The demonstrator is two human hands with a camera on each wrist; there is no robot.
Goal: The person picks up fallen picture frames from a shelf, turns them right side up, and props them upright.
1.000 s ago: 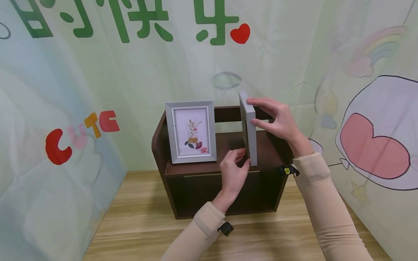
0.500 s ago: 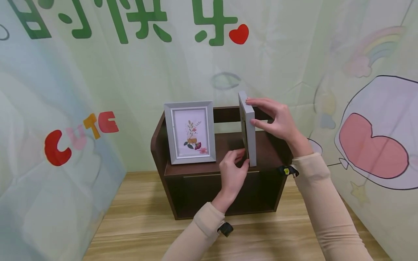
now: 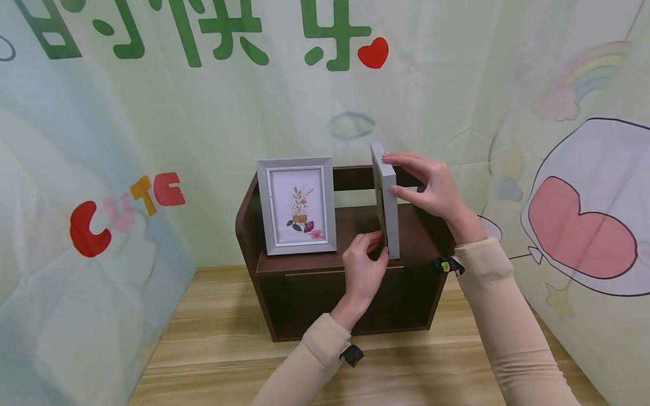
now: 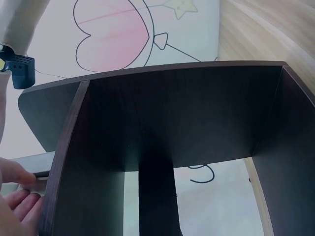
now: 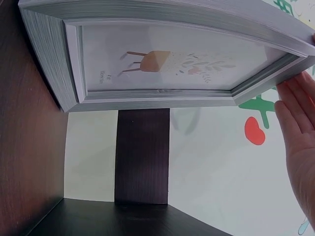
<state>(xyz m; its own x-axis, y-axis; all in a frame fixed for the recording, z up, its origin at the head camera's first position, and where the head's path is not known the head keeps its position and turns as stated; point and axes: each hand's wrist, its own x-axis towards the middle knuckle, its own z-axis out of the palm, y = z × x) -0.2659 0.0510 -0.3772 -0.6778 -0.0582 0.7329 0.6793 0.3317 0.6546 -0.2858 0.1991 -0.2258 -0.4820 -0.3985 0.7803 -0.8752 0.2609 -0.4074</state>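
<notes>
A grey picture frame [image 3: 390, 217] stands upright on the dark brown shelf unit's upper board, turned edge-on in the head view. My right hand [image 3: 429, 183] holds its upper corner, fingers on the top edge and thumb against the near side. Low on the frame, my left hand [image 3: 363, 270] pinches at its back side; exactly which part is between the fingertips is hard to tell. The right wrist view shows the frame's front, with a chair print [image 5: 153, 61] behind the pane. To the left, a second grey frame [image 3: 327, 208] with a flower print faces forward.
The dark brown shelf unit [image 3: 304, 264] has an open lower compartment and a back rail. It stands on a wood-grain table [image 3: 218, 321]. Printed cloth [image 3: 203, 124] surrounds the table at the back and sides.
</notes>
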